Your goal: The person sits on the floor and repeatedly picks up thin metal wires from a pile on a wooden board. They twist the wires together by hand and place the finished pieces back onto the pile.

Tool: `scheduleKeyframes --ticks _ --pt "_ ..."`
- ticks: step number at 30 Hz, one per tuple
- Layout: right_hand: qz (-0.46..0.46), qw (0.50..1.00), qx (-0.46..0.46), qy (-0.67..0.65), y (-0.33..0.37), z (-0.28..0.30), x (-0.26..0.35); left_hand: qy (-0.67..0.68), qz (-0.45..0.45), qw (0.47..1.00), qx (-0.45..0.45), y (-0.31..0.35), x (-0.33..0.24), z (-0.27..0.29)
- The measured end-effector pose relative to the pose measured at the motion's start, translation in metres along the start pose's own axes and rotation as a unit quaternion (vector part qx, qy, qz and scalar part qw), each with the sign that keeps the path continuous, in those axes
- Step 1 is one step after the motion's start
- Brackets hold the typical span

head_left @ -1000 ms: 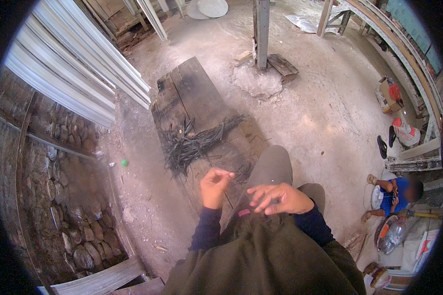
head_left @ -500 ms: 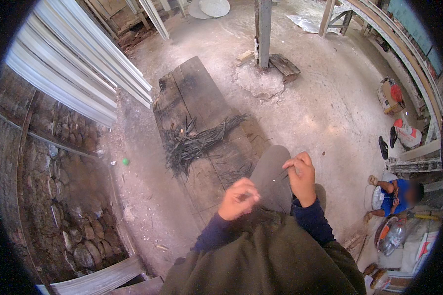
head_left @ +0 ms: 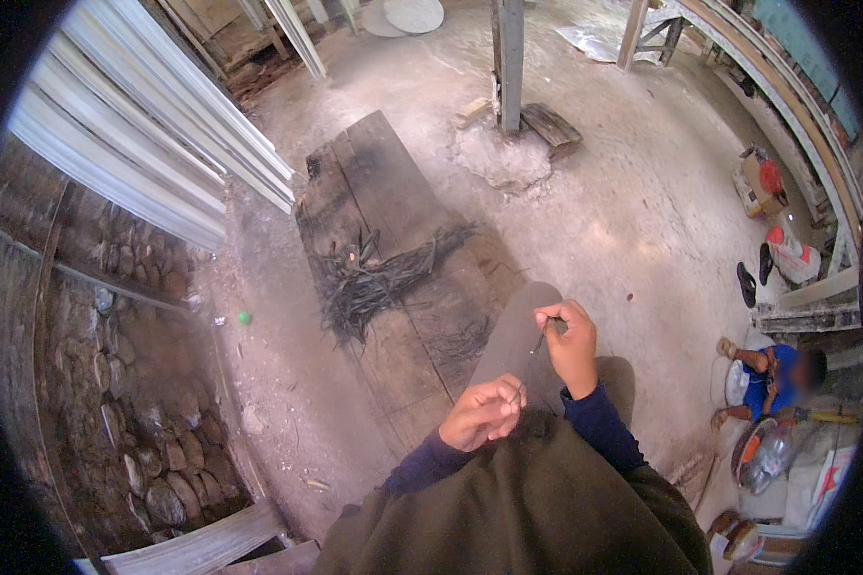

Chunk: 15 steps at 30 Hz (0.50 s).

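My left hand [head_left: 484,414] and my right hand [head_left: 570,343] hold the two ends of a thin dark strip [head_left: 529,362] stretched between them, above my grey trouser leg [head_left: 516,335]. The left hand pinches its lower end close to my body. The right hand pinches the upper end, a little farther out. A pile of dark strips and fibres [head_left: 374,281] lies on the wooden plank bench [head_left: 393,192] in front of me, apart from both hands.
Corrugated metal sheets [head_left: 134,153] lean at the left above a stone wall [head_left: 115,402]. A post [head_left: 510,57] stands on the concrete floor beyond the bench. A person in a blue top [head_left: 772,379] sits at the right among bags and boxes. A small green ball [head_left: 244,317] lies on the floor.
My hands started side by side at my lap and moved apart. The right hand went out and up over my knee; the left dropped back towards my body, the strip stretched between them.
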State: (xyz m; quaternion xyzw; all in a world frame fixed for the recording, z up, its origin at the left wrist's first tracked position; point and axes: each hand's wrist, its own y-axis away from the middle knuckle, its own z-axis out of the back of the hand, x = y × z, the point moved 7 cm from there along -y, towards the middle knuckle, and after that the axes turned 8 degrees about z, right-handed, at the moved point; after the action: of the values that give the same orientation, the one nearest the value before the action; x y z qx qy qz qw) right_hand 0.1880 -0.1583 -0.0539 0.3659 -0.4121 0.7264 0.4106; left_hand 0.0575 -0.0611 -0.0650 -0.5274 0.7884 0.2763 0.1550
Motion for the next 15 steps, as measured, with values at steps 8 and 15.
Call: scheduleKeyframes --ticks 8,15 --pt "-0.005 0.903 0.332 -0.273 0.032 -0.013 0.031 -0.265 -0.169 0.86 -0.403 0.022 -0.059 0.083" --pt "0.066 0.873 0.376 -0.304 0.043 -0.026 0.076 -0.275 -0.212 0.824 -0.447 0.016 -0.063 0.07"
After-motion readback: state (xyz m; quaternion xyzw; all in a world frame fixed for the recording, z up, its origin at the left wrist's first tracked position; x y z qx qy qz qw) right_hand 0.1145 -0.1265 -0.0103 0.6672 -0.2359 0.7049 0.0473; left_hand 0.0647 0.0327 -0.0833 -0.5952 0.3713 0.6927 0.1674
